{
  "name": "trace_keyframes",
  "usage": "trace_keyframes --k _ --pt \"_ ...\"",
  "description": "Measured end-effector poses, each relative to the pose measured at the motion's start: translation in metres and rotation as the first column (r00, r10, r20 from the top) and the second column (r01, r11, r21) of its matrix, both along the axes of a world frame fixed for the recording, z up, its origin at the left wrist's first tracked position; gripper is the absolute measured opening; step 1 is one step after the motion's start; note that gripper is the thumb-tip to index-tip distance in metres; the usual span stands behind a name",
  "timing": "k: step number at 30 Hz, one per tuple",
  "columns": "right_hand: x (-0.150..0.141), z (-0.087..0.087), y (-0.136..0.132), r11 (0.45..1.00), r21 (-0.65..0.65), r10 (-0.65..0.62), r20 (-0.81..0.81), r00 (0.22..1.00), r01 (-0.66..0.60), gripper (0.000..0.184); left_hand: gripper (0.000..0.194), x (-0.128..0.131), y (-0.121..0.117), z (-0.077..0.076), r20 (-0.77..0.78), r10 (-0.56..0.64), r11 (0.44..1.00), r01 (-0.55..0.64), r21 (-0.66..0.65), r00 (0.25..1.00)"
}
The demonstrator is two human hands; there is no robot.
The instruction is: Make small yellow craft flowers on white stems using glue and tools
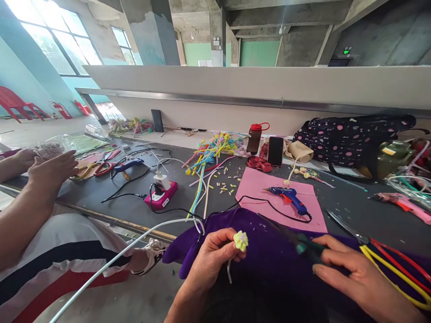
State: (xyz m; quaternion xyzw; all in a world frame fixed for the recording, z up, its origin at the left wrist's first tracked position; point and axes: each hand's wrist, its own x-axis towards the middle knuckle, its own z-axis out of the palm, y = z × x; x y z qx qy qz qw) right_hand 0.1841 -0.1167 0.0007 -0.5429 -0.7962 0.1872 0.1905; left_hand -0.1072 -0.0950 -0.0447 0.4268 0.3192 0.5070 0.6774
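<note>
Between thumb and fingers, my left hand (pixel 213 255) pinches a small fuzzy yellow-green flower (pixel 240 241) with a pale centre. A thin whitish stem (pixel 229 271) hangs below that hand. My right hand (pixel 357 273) is closed around the dark green handles of a pair of scissors (pixel 305 246), blurred, with the dark blades pointing left towards the flower but apart from it. Purple cloth (pixel 269 260) lies beneath both hands. Just beyond, a blue glue gun (pixel 290 197) rests on a pink sheet (pixel 254 186).
Large scissors with red and yellow handles (pixel 373 244) lie at the right, near a pink glue gun (pixel 404 204). Colourful fuzzy stems (pixel 215 150), a bottle (pixel 255 139) and a phone (pixel 275 151) stand behind. A white cable (pixel 134 244) crosses left, near a co-worker's hands (pixel 50 168).
</note>
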Motion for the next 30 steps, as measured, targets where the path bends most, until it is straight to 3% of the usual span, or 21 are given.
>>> trace_keyframes --k 4,7,19,24,30 --pt "-0.009 -0.011 0.027 0.996 0.044 -0.074 0.056 0.996 0.072 0.036 0.015 0.002 0.002 0.006 0.029 0.015 1.0 -0.015 -0.007 0.999" --pt "-0.016 -0.016 0.038 0.997 0.045 -0.059 0.026 0.998 0.058 0.037 0.016 0.004 0.005 0.01 0.058 0.025 1.0 -0.025 0.001 0.998" --pt "-0.031 -0.029 0.042 0.996 0.034 -0.086 0.022 0.996 0.085 0.032 0.012 0.015 0.007 0.005 0.141 0.017 0.998 -0.009 -0.057 0.99" --pt "-0.022 -0.028 0.031 0.998 -0.05 -0.05 -0.113 0.992 0.045 0.035 0.012 0.016 0.008 0.008 0.129 0.021 0.998 -0.014 -0.056 0.991" --pt "-0.007 -0.012 -0.002 0.983 -0.181 -0.06 -0.186 0.981 0.026 0.031 0.018 0.017 0.006 0.005 0.138 0.069 0.993 -0.055 -0.106 0.988"
